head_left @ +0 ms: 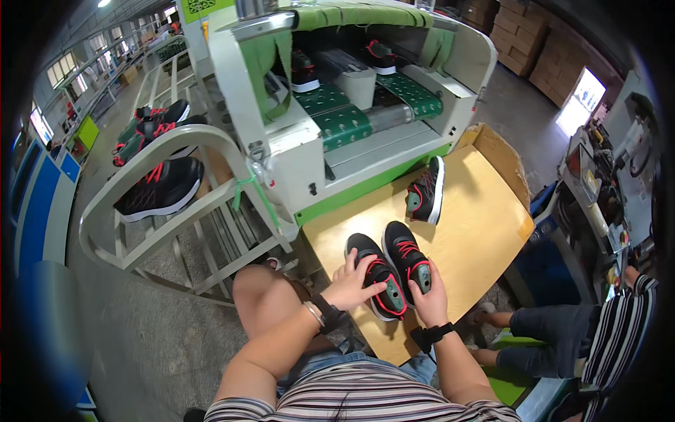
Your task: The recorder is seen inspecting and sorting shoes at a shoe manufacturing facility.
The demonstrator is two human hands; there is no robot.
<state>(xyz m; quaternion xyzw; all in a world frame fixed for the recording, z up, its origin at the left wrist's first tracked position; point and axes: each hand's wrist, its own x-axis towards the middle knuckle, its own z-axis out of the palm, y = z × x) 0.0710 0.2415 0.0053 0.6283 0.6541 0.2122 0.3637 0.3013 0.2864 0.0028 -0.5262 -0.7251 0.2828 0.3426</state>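
Observation:
Two black sneakers with red laces lie side by side on a wooden table [485, 225]. My left hand [348, 281] grips the left sneaker [373, 271] at its collar. My right hand [429, 295] holds the heel end of the right sneaker [404, 253], thumb on its grey-green insole. A third black sneaker [427, 191] rests on its side farther back on the table, by the machine's outlet.
A white and green conveyor machine [281, 141] stands behind the table, with sneakers [304, 70] on its green belts. A curved white rack [169, 204] at left holds more black sneakers [158, 186]. Another seated person [562, 337] in a striped top is at right. Cardboard boxes [520, 35] are stacked far back.

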